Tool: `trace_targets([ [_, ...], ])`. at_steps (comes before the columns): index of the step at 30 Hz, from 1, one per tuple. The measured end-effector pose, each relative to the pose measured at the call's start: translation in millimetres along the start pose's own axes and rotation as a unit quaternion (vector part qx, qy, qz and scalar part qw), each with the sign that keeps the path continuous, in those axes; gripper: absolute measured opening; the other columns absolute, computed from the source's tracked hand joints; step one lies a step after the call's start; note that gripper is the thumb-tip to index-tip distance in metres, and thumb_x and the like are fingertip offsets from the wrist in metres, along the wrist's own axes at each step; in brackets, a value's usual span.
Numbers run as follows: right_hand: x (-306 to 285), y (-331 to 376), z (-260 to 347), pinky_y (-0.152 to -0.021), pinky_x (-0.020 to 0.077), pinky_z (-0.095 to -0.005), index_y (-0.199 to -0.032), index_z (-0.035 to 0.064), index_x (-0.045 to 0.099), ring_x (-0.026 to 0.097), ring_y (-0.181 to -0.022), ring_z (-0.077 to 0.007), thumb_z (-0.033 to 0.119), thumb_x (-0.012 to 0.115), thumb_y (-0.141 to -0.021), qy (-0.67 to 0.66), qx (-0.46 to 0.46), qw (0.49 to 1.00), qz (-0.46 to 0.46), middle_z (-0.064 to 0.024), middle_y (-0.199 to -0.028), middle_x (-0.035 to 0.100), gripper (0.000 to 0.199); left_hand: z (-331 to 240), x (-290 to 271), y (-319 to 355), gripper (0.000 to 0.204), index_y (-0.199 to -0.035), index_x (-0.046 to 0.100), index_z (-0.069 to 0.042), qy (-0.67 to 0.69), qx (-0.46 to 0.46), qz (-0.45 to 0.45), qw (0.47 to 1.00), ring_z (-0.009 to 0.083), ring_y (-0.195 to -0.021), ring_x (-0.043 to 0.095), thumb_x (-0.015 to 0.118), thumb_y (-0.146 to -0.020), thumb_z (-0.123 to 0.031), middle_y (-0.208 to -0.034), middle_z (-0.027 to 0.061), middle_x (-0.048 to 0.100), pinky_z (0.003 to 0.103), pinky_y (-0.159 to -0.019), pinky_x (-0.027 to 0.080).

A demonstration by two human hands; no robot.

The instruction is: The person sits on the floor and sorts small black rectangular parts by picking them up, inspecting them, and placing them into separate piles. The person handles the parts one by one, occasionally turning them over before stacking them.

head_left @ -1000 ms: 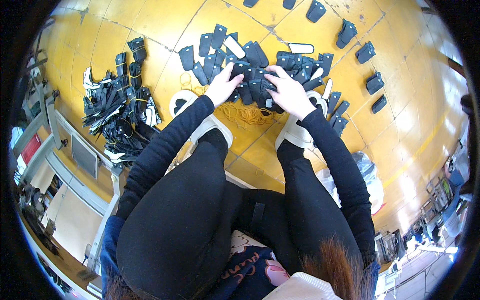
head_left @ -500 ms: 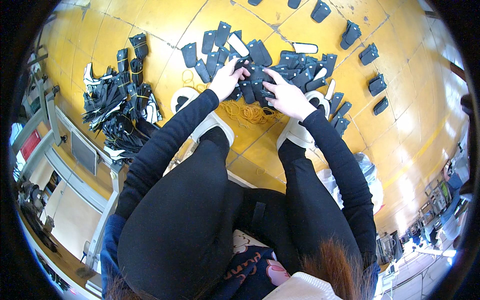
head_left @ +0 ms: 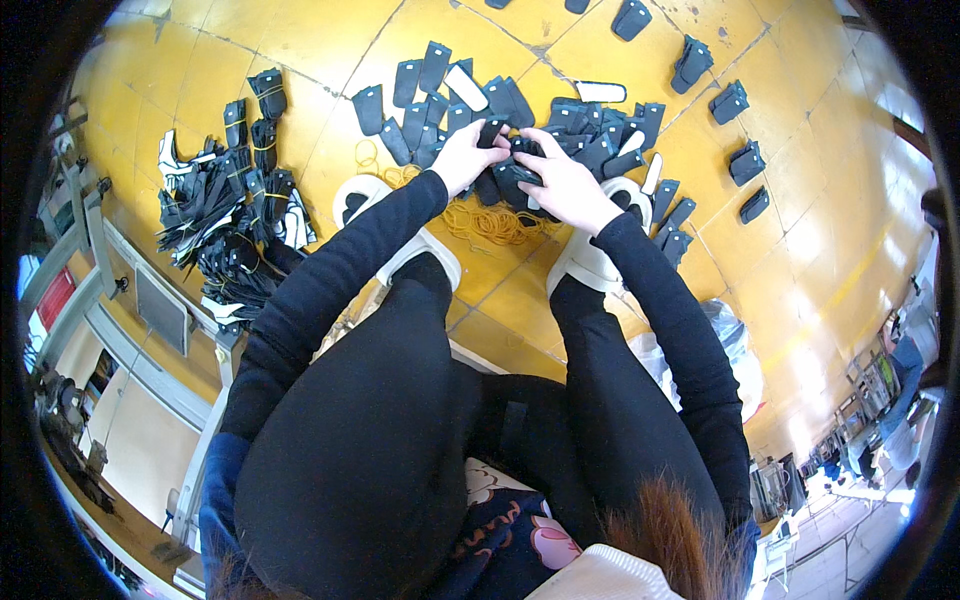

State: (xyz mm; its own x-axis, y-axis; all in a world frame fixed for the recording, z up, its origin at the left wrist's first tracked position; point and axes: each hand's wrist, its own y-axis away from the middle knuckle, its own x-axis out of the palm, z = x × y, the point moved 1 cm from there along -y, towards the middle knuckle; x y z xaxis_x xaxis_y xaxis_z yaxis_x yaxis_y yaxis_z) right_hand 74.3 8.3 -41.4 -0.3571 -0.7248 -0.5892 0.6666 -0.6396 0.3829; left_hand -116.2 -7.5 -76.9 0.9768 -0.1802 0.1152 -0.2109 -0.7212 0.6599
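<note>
A spread of dark, rounded fabric pieces (head_left: 595,152), many with a small pale tag, covers the floor between and beyond my feet. My left hand (head_left: 464,158) is closed on one such dark fabric piece (head_left: 491,131), held upright between thumb and fingers. Close beside it, my right hand (head_left: 562,180) curls around several dark fabric pieces (head_left: 516,176), its fingertips almost meeting the left ones. Where the fingers overlap, the edges of these pieces are hidden. Below the hands lies a heap of yellow rubber bands (head_left: 490,222).
Banded bundles of dark and white pieces (head_left: 225,215) are piled at the left. Small dark stacks (head_left: 745,162) stand in a row at the right. My white shoes (head_left: 590,262) flank the rubber bands. A metal frame (head_left: 150,365) is at left, a clear plastic bag (head_left: 728,345) at right.
My hands have come closer together. The left now holds a dark piece upright, and the right has closed in around the pieces under it. The whole view has shifted slightly.
</note>
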Motion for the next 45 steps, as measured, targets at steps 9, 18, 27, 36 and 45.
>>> trace_targets([
  [9,-7.7,3.3,8.0,-0.084,0.0507,-0.0352,-0.108,0.0046,0.060,0.061,-0.099,-0.0273,0.018,0.062,-0.084,-0.067,-0.033,0.997,-0.036,-0.0055,-0.119,0.051,0.028,15.6,3.5,1.9,0.023,-0.101,0.059,-0.003,-0.155,0.063,0.014,0.986,0.0116,-0.077,0.054,0.066,-0.080,-0.007,-0.089,0.0033,0.063,0.026,-0.072,0.045],
  [18,1.2,12.9,5.0,-0.084,0.0510,-0.0351,-0.109,0.0073,0.059,0.060,-0.103,-0.0259,0.012,0.061,-0.080,-0.064,-0.032,0.994,-0.078,-0.0058,-0.127,0.051,0.030,-0.1,-4.3,15.1,0.031,-0.099,0.061,-0.001,-0.290,0.057,0.002,0.955,0.0202,-0.061,0.052,0.068,-0.082,-0.026,-0.068,0.0112,0.055,0.033,-0.059,0.042],
  [27,4.7,8.9,2.7,-0.077,0.0537,-0.0352,-0.114,0.0095,0.057,0.063,-0.095,-0.0266,0.007,0.063,-0.077,0.018,0.016,0.998,-0.052,-0.0027,-0.128,0.049,0.037,16.6,-13.5,16.4,0.035,-0.107,0.059,-0.002,-0.181,0.164,-0.050,0.968,0.0183,-0.065,0.054,0.068,-0.085,-0.027,-0.082,0.0101,0.058,0.030,-0.064,0.046],
  [36,2.1,17.5,26.5,-0.101,0.0412,-0.0358,-0.114,0.0150,0.061,0.045,-0.126,-0.0293,0.011,0.062,-0.082,-0.177,-0.081,0.980,-0.038,-0.0106,-0.136,0.044,0.032,-26.3,-21.3,24.3,0.014,-0.103,0.056,-0.006,0.114,0.066,0.015,0.991,0.0111,-0.085,0.062,0.060,-0.092,-0.013,-0.090,0.0042,0.065,0.026,-0.078,0.050],
  [45,25.7,46.5,26.1,-0.093,0.0459,-0.0343,-0.112,0.0089,0.057,0.055,-0.110,-0.0278,0.006,0.059,-0.081,-0.181,-0.033,0.982,-0.041,-0.0093,-0.119,0.054,0.032,-39.2,-34.1,22.8,0.016,-0.104,0.058,-0.004,0.341,-0.008,-0.003,0.940,0.0144,-0.079,0.061,0.061,-0.090,-0.010,-0.091,0.0061,0.063,0.027,-0.071,0.054],
])
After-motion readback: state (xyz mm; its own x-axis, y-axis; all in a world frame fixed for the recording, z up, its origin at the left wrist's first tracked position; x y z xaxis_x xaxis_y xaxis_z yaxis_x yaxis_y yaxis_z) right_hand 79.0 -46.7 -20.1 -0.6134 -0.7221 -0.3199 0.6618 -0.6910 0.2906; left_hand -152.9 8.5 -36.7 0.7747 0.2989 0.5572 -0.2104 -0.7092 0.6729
